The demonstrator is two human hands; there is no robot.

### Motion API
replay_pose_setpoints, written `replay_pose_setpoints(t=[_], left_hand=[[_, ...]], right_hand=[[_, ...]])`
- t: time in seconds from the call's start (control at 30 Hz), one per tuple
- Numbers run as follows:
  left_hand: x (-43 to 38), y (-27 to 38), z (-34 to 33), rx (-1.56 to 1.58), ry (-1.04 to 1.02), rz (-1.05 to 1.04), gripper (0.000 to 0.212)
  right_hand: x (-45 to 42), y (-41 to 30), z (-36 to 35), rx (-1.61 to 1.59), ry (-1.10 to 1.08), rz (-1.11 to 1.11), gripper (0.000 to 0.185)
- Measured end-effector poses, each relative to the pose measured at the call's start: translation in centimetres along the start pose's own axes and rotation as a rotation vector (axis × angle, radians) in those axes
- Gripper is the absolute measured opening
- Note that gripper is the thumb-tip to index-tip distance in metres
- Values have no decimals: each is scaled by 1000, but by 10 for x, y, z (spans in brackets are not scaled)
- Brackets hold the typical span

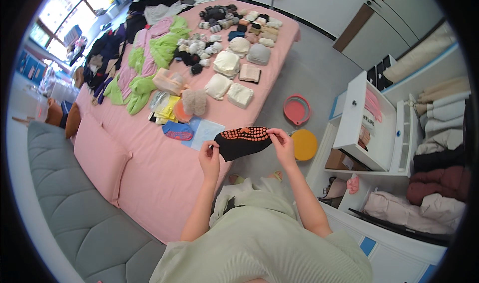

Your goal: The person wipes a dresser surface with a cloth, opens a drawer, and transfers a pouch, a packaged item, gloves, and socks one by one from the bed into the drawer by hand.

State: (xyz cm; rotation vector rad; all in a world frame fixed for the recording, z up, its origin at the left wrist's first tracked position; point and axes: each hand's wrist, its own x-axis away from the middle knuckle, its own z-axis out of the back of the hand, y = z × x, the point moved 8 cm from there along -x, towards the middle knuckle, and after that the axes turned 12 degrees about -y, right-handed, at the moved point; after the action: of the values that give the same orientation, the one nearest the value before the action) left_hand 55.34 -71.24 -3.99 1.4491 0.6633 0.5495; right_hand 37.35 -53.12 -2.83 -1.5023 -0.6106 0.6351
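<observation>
A black sock [241, 148] with orange grip dots on its sole is stretched between my two hands, in front of the bed's edge. My left hand [209, 157] pinches one end of it, and my right hand [281, 144] pinches the other. Just beyond lie a blue sock [177, 130] with a dotted sole and a flat light-blue and white packet [207, 133]. Past these are a fluffy beige item [194, 101] and several yellow packets [166, 109].
The pink-sheeted bed [157, 178] carries folded white garments [226, 64], rolled socks [220, 19] and a green-and-pink blanket [161, 47]. To the right, a pulled-out white drawer [385, 144] juts from the wardrobe. A red basin [296, 109] and a yellow round stool [304, 145] stand on the floor.
</observation>
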Motion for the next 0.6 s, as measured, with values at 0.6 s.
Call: replay_pose_setpoints(t=[0.6], left_hand=[[17, 24, -218, -51, -308, 62, 20]], right_hand=[[77, -11, 211, -102, 261, 68, 13]])
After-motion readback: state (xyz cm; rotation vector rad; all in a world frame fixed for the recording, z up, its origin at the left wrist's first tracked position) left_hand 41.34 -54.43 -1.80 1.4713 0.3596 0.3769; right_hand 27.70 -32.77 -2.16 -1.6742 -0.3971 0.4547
